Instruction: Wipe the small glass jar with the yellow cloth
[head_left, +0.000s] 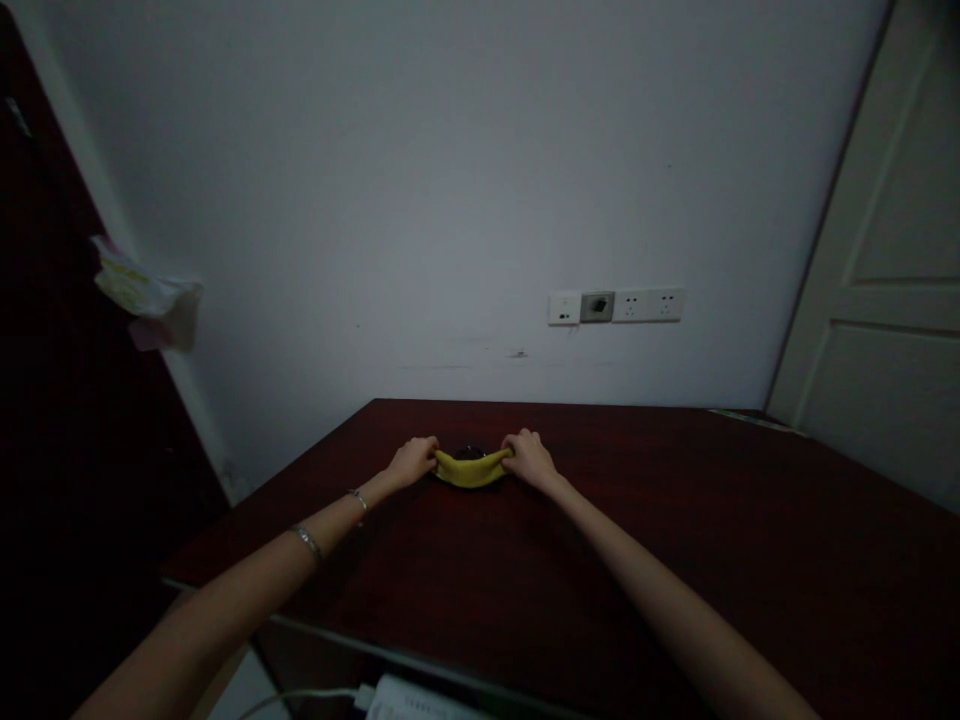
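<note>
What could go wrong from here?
1. The yellow cloth sags between the left hand and right hand, each gripping one end; if either slips, that end could drop.
2. A dark object shows only partly past the cloth's upper edge, so it might get bumped unnoticed.

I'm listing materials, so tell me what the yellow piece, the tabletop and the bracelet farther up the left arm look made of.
Yellow piece: probably matt cloth, sagging between left hand and right hand. Tabletop: wood or laminate, smooth and dark red; too dim to settle. Bracelet: likely metal, from its silvery shine.
</note>
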